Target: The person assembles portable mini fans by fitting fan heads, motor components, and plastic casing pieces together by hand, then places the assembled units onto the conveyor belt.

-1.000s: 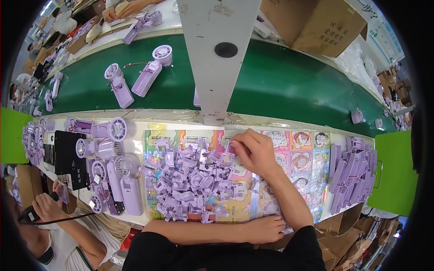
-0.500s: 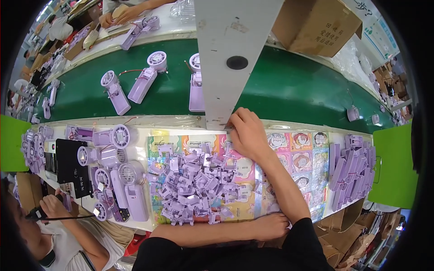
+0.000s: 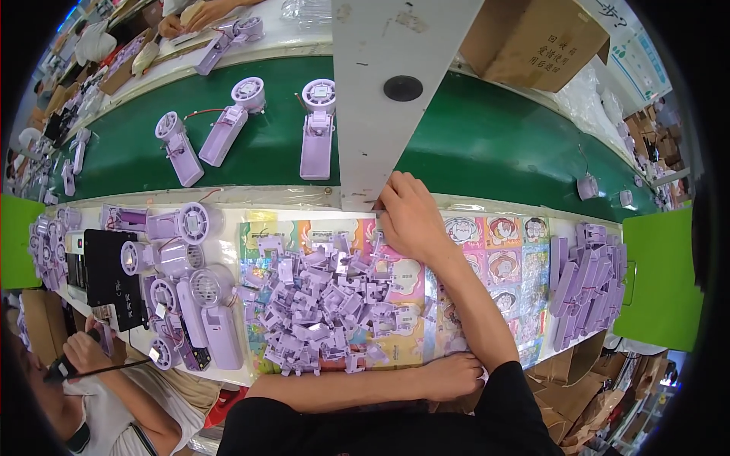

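My right hand (image 3: 412, 216) rests at the far table edge, fingers curled by the foot of the grey post (image 3: 395, 121); its fingertips are partly hidden. My left hand (image 3: 455, 376) lies at the near edge beside my right elbow. Its fingers are curled in, with no object showing in them. Between my arms spreads a heap of small light-purple plastic brackets (image 3: 327, 300) on a colourful cartoon-printed sheet (image 3: 506, 273). Right of the sheet is a stack of long purple plastic housings (image 3: 585, 289).
Several purple handheld fans (image 3: 209, 285) and a black panel (image 3: 110, 277) lie at left. Three half-built fans (image 3: 317, 137) stand out on the green belt (image 3: 502, 144). A cardboard box (image 3: 536, 45) is far right. A person's hand (image 3: 85, 353) works at lower left; another person's hands (image 3: 201, 17) show far left.
The view has shifted a little, so table things appear farther left and higher. One half-built fan beside the post now shows more fully. My hands keep nearly the same pose.
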Demonstrator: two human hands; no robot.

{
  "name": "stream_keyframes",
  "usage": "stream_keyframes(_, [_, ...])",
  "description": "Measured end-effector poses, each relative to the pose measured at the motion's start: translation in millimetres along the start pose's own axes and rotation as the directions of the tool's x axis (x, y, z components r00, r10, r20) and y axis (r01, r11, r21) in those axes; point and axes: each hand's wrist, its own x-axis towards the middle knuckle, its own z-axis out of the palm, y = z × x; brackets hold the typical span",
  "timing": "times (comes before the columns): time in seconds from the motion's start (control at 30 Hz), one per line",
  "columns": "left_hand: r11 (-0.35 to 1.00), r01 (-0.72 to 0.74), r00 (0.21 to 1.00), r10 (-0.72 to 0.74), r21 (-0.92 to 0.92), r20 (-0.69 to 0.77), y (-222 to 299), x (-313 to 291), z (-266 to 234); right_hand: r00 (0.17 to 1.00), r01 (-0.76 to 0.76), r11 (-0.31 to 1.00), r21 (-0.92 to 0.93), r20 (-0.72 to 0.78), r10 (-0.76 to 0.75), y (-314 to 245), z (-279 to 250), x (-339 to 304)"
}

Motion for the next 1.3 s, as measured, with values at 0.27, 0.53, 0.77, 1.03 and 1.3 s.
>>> stream_keyframes(0.27, [1.0,-0.002,1.0,0.002,0.006,-0.008,0,0,0,0.997,-0.07,0.993,0.09,-0.02,0.072,3,-2,-3])
stream_keyframes(0.53, [1.0,0.005,1.0,-0.005,-0.008,0.016,-1,0,3,0.975,-0.148,0.978,0.147,-0.142,0.169,11,-2,-1])
stream_keyframes(0.77, [0.998,-0.009,1.0,0.009,0.066,0.011,-1,-1,4,0.938,-0.229,0.961,0.155,-0.228,0.26,35,-5,0])
stream_keyframes(1.03, [0.996,-0.032,0.998,0.026,0.088,0.062,-2,1,-2,0.98,-0.104,0.994,0.033,-0.169,0.108,42,-3,16])
stream_keyframes(1.3, [0.999,-0.005,0.999,0.002,0.051,0.052,-4,0,6,0.999,0.042,0.964,-0.263,-0.02,-0.049,38,9,54])
